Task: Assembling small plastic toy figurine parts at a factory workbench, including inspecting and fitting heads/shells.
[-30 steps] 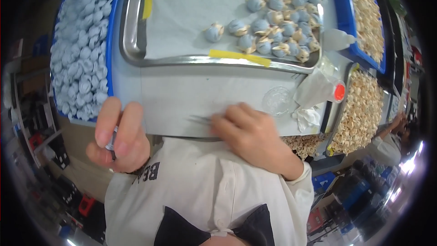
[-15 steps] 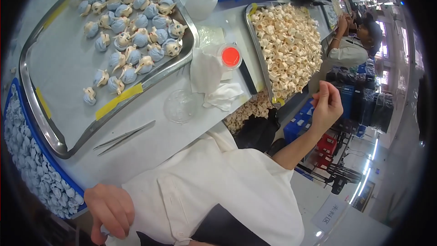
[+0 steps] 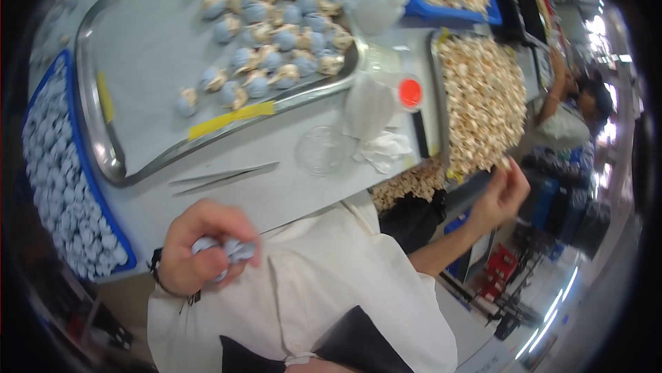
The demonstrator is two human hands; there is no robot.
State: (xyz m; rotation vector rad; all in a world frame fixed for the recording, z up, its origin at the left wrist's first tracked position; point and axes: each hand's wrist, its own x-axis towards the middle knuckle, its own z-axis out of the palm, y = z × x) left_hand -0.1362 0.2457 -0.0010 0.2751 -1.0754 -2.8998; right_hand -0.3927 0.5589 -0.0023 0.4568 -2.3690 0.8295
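Blue-grey rounded pieces (image 3: 238, 251), a few, in the left hand (image 3: 201, 247), held above the lap near the table's front edge; thumb and fingers curled around them, slightly blurred. Small pale piece (image 3: 505, 163) at the right hand (image 3: 502, 197), pinched between thumb and fingertips, just beside the lower right corner of a tray of cream hollow pieces (image 3: 483, 101); its shape too small to tell.

Between the hands, on the table: tweezers (image 3: 224, 178) lying with tips apart, clear round dish (image 3: 321, 151), crumpled white tissue (image 3: 383, 149), red-topped jar (image 3: 409, 93). Beyond, a metal tray (image 3: 307, 100) bearing blue-and-cream figures (image 3: 286, 38), massed right. Far left, blue bin (image 3: 88, 169) heaped with blue-grey pieces. Upper right, white squeeze bottle (image 3: 381, 12); a co-worker (image 3: 569, 125) past it.
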